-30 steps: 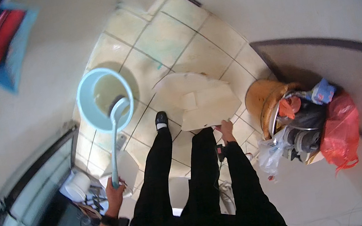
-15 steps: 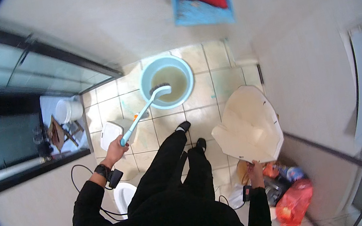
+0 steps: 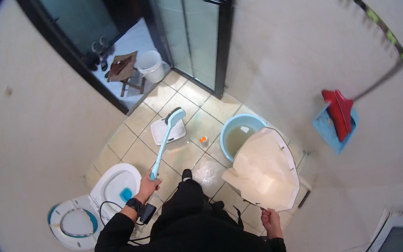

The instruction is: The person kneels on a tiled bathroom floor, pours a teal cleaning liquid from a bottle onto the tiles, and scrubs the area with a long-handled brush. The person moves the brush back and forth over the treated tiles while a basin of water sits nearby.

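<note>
- Black sleeves fill the near edge. The right hand [image 3: 270, 219] sits low and near right, fingers pinched on the near edge of a large pale sheet [image 3: 266, 171] that looks like stiff paper or card, though the exact grip is too small to read.
- The left hand [image 3: 148, 186] is closed round the end of a light blue long-handled brush [image 3: 164, 142], with a dark wrist device just behind it.
- What has changed: a second ago the brush head rested in the blue basin [image 3: 239, 135]; half a second ago it was there too. Now it is out of the water and its bristle head lies over a white flat tray [image 3: 166, 131] on the tiled floor [image 3: 137, 154], left of the basin. The view has also swung round.
- The pale sheet has kept its place in the right hand, and now overlaps the basin's near right rim.
- To the near left, a white toilet [image 3: 111, 185] stands with its seat [image 3: 72, 225] open.
- Between tray and basin, a small orange object [image 3: 203, 139] lies on the tiles.
- Far off, past a dark door frame, a white bucket [image 3: 152, 65] and a wooden stool [image 3: 124, 69].
- On the right wall, a red dustpan [image 3: 339, 112].
</note>
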